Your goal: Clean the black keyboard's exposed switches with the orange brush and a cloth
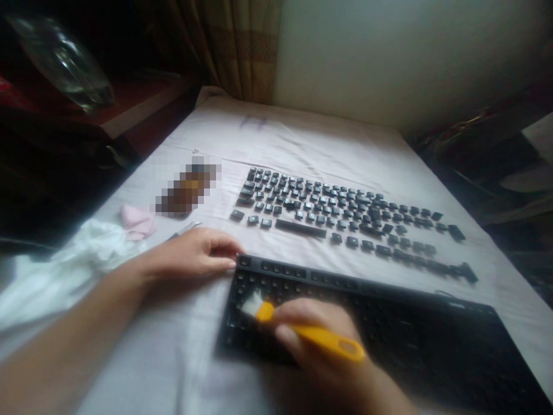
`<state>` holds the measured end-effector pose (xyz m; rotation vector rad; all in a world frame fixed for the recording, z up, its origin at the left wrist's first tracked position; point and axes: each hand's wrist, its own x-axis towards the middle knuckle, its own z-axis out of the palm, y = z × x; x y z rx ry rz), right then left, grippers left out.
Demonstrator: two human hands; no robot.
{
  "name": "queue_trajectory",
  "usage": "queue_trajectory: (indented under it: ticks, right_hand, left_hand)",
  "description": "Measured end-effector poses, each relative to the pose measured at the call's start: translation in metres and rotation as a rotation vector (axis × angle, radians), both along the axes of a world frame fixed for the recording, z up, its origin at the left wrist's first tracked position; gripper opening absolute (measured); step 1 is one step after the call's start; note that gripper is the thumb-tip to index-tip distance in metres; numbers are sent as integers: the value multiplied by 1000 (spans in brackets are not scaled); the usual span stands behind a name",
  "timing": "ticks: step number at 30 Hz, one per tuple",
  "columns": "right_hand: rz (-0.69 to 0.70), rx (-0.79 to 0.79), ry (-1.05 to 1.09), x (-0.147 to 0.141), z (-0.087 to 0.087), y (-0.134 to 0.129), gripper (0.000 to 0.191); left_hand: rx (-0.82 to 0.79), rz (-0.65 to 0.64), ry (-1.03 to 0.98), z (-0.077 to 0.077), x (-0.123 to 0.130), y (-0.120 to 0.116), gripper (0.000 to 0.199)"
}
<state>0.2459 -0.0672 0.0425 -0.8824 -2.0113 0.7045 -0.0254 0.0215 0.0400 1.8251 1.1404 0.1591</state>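
A black keyboard base (pixel 389 323), its keycaps off, lies on the sheet in front of me. My left hand (pixel 203 253) grips its far left corner between thumb and fingers. In my right hand (pixel 322 325) is a yellow-handled brush (pixel 317 337). The white bristles (pixel 254 304) are over the left part of the base, on or close to the key sockets; blur hides which. Beyond the base, the loose black keycaps (pixel 319 202) are laid out in rows in keyboard order, with the long space bar (pixel 300 228) at the near side.
A white cloth (pixel 82 253) and a pink cloth (pixel 137 222) lie at the left. A pixelated item (pixel 185 190) is beyond them, with a thin metal tool (pixel 188 228) near it. A reddish wooden table (pixel 142 104) carrying a clear glass object (pixel 73 63) stands at the far left.
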Motion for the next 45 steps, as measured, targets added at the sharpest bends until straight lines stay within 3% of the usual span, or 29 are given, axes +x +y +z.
queue_trajectory:
  ticks: [7, 12, 16, 20, 30, 39, 45]
  right_hand:
    - [-68, -8, -22, 3, 4, -2, 23]
    - [-44, -69, -14, -1, 2, -1, 12]
    - [10, -119, 6, -3, 13, -4, 15]
    - [29, -39, -11, -4, 22, -6, 12]
    - [-22, 41, 1, -18, -2, 5, 14]
    - [41, -18, 37, -18, -2, 3, 13]
    - [-29, 1, 34, -18, -5, 4, 10]
  left_hand:
    - [39, -11, 1, 0, -1, 0, 24]
    - [30, -5, -1, 0, -1, 0, 25]
    - [43, -7, 1, 0, -1, -1, 28]
    - [62, -15, -1, -2, -3, 0, 28]
    - [61, -15, -19, -2, -2, -1, 28]
    - [84, -12, -1, -2, -2, -1, 28]
    - [84, -12, -12, -2, -2, -1, 28]
